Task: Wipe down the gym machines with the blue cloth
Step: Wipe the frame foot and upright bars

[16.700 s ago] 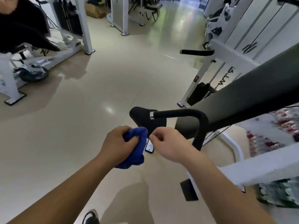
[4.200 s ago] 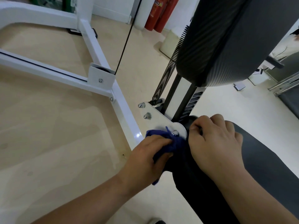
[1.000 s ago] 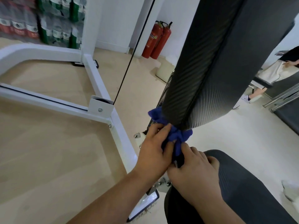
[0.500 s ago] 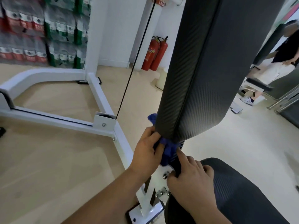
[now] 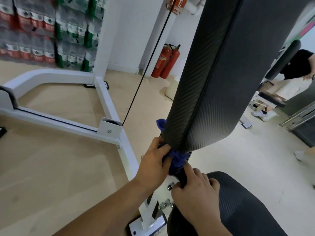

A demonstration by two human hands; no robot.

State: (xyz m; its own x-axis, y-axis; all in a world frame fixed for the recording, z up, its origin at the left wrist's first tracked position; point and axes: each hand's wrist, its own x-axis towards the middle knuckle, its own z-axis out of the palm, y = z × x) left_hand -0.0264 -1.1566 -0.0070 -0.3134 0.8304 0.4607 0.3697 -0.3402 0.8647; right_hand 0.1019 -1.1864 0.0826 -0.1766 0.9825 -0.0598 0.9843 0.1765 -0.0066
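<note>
The left hand [image 5: 152,161] grips the blue cloth [image 5: 177,157] and presses it against the bottom edge of the upright black back pad [image 5: 214,79]; 1 corner of the cloth shows behind the pad. Just below, the right hand [image 5: 196,190] curls its fingers around the black post [image 5: 181,174], beside the seat pad [image 5: 242,208]. Further away stand the white frame [image 5: 109,103], a black cable [image 5: 144,65] and 2 red fire extinguishers [image 5: 168,60].

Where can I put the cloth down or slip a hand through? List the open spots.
Free: the wood floor left of the white frame rail; the pale floor between back pad and seat pad, on the right. Crowded: under the back pad, where left hand, right hand, blue cloth and bolts bunch together.
</note>
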